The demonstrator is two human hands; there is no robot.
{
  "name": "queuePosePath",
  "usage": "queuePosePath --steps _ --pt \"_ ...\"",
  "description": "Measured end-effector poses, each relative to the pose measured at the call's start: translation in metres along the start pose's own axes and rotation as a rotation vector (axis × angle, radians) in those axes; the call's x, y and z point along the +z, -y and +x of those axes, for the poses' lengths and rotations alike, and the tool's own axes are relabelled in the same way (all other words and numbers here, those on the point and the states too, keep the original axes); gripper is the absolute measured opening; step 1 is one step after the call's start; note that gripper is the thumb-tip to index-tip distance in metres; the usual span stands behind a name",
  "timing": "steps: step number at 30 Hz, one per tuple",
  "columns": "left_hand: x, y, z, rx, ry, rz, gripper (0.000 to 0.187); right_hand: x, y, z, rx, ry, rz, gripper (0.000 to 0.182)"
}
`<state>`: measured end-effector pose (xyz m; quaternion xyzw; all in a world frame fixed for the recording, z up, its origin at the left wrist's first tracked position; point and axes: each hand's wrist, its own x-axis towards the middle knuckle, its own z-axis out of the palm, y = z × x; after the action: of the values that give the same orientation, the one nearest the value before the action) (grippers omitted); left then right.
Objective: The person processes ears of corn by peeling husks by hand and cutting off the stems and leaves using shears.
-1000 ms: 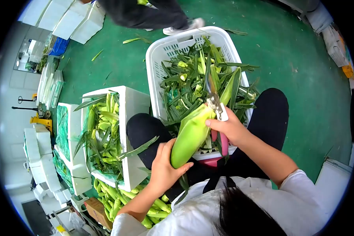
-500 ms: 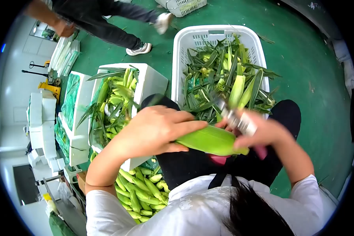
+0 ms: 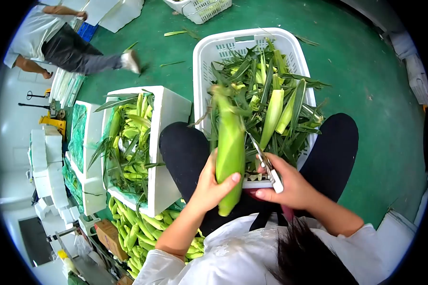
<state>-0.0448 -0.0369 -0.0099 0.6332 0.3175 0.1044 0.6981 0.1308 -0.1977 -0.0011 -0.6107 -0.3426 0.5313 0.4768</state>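
My left hand (image 3: pixel 209 187) is wrapped round the lower part of an ear of corn (image 3: pixel 230 149) in its green husk. The corn stands nearly upright over my lap, its blurred leafy end pointing away from me. Just to its right, my right hand (image 3: pixel 292 185) grips a pair of pruning shears (image 3: pixel 270 171), blades pointing away and close to the corn without visibly cutting it. Part of the shears is hidden by my fingers. Beyond both hands, a white plastic basket (image 3: pixel 202 61) holds cut leaves and husk pieces (image 3: pixel 273 116).
Left of my knee stands a white foam box (image 3: pixel 169 123) of corn and leaves. Several ears of corn (image 3: pixel 138 232) lie piled below it. More foam boxes (image 3: pixel 92 137) stand farther left. A person (image 3: pixel 76 52) walks at the upper left; another basket (image 3: pixel 207 10) is at the back.
The corn has turned from lying sideways to nearly upright, its leafy end now away from me. My right hand with the shears has drawn back from its end. The walking person has moved left.
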Motion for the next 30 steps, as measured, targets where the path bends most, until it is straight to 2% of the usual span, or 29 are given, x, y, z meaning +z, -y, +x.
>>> queuePosePath --steps 2,3,5,6,8,10,11,14,15,16,17,19,20,22,24,26,28,29,30 --pt "-0.006 -0.03 -0.004 0.028 0.151 0.381 0.069 -0.016 -0.003 0.009 -0.081 0.084 -0.041 0.09" --pt "-0.008 -0.037 -0.007 -0.015 0.186 0.452 0.071 -0.023 -0.001 0.012 -0.108 0.113 -0.033 0.091" --pt "-0.021 -0.04 -0.006 -0.07 0.334 0.356 0.075 -0.034 -0.001 0.018 -0.125 0.184 -0.071 0.095" --pt "-0.028 -0.041 -0.005 -0.102 0.404 0.305 0.077 -0.04 0.002 0.019 -0.125 0.239 -0.069 0.092" --pt "-0.041 -0.035 0.0 -0.366 0.601 -0.108 0.078 -0.049 0.003 0.02 -0.068 0.401 -0.112 0.078" --pt "-0.047 -0.022 0.0 -0.57 0.747 -0.506 0.078 -0.041 -0.005 0.016 -0.172 0.398 0.062 0.066" --pt "-0.042 -0.02 0.001 -0.603 0.78 -0.603 0.08 -0.037 -0.007 0.014 -0.227 0.391 0.148 0.06" --pt "-0.039 -0.012 0.004 -0.672 0.857 -0.83 0.082 -0.035 0.0 0.0 0.139 0.369 0.336 0.051" --pt "-0.039 -0.008 0.003 -0.665 0.84 -0.84 0.083 -0.026 -0.01 -0.007 0.142 0.247 0.453 0.044" --pt "-0.039 -0.005 -0.002 -0.655 0.818 -0.852 0.084 -0.027 -0.017 -0.011 0.149 0.218 0.524 0.044" --pt "-0.041 -0.002 -0.005 -0.637 0.79 -0.865 0.086 -0.022 -0.023 -0.014 0.098 0.094 0.606 0.045" --pt "-0.05 -0.001 -0.015 -0.441 0.708 -0.79 0.087 -0.013 -0.024 -0.017 0.077 -0.093 0.769 0.052" --pt "-0.06 0.0 -0.025 -0.338 0.639 -0.75 0.088 -0.015 -0.028 -0.016 0.118 -0.065 0.769 0.053" --pt "-0.09 0.017 -0.059 -0.229 0.496 -0.881 0.095 -0.002 -0.041 -0.008 0.136 0.001 0.713 0.056" --pt "-0.12 0.038 -0.117 -0.121 0.209 -1.011 0.096 0.022 -0.027 -0.004 0.197 0.109 0.673 0.062" --pt "-0.151 0.067 -0.191 -0.101 -0.084 -1.04 0.095 0.038 -0.018 0.005 0.206 0.302 0.551 0.068" --pt "-0.171 0.093 -0.279 0.008 -0.483 -0.967 0.087 0.058 -0.002 0.016 0.23 0.409 0.403 0.074" --pt "-0.173 0.106 -0.327 0.042 -0.752 -1.08 0.08 0.065 -0.006 0.024 0.236 0.438 0.389 0.075" --pt "-0.177 0.116 -0.375 0.174 -0.731 -1.216 0.072 0.068 -0.011 0.033 0.239 0.462 0.376 0.077"
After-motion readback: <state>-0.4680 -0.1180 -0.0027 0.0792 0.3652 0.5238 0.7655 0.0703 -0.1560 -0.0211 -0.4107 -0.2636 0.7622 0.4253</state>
